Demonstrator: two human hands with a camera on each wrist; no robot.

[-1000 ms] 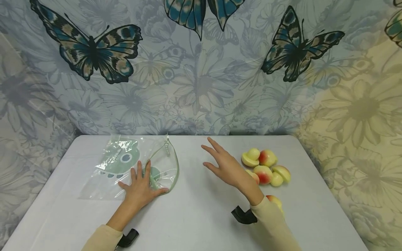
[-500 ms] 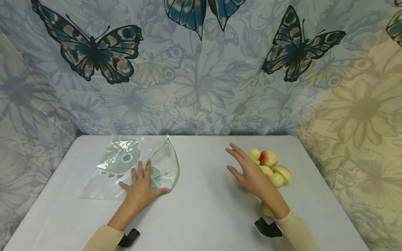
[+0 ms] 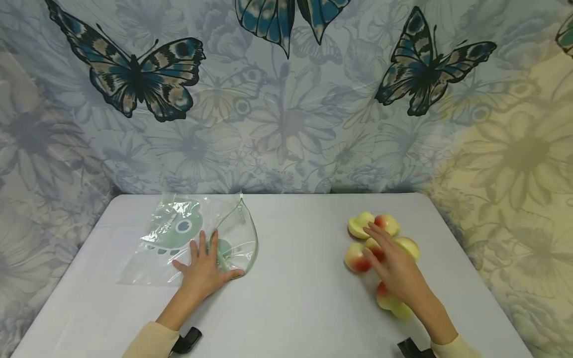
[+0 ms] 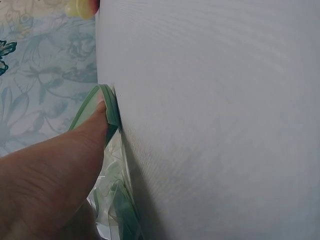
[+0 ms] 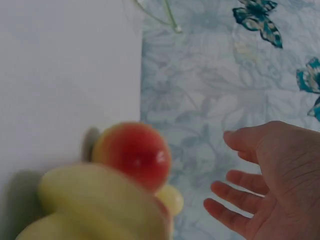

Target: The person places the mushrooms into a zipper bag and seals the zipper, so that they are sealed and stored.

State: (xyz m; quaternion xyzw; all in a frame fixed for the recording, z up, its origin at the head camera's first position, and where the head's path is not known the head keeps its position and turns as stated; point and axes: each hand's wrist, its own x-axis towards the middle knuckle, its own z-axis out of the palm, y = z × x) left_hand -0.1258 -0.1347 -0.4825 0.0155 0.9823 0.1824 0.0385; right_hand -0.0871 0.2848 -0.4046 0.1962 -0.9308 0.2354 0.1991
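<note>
My left hand (image 3: 202, 275) lies with fingers spread on a clear plastic zip bag (image 3: 176, 226) printed with a green cartoon creature. The bag's green-edged mouth gapes toward the right; in the left wrist view my thumb rests against the green zip edge (image 4: 111, 107). Over at the right, my right hand (image 3: 398, 271) hovers with loose fingers above a group of yellow-and-red fruit pieces, covering part of them. Around it show a red-yellow piece (image 3: 356, 257), a paler piece (image 3: 360, 224) and a nearer one (image 3: 394, 301). The right wrist view has a red round piece (image 5: 137, 155) left of my fingers, apart from them.
The white table (image 3: 295, 298) has its far edge against a wall covering (image 3: 291, 119) with flowers and butterflies. Between the bag and the fruit lies a stretch of bare white cloth. Black straps (image 3: 188, 340) sit at both wrists.
My right hand has moved right and nearer, from the middle of the table to over the fruit pieces. My left hand stays on the bag.
</note>
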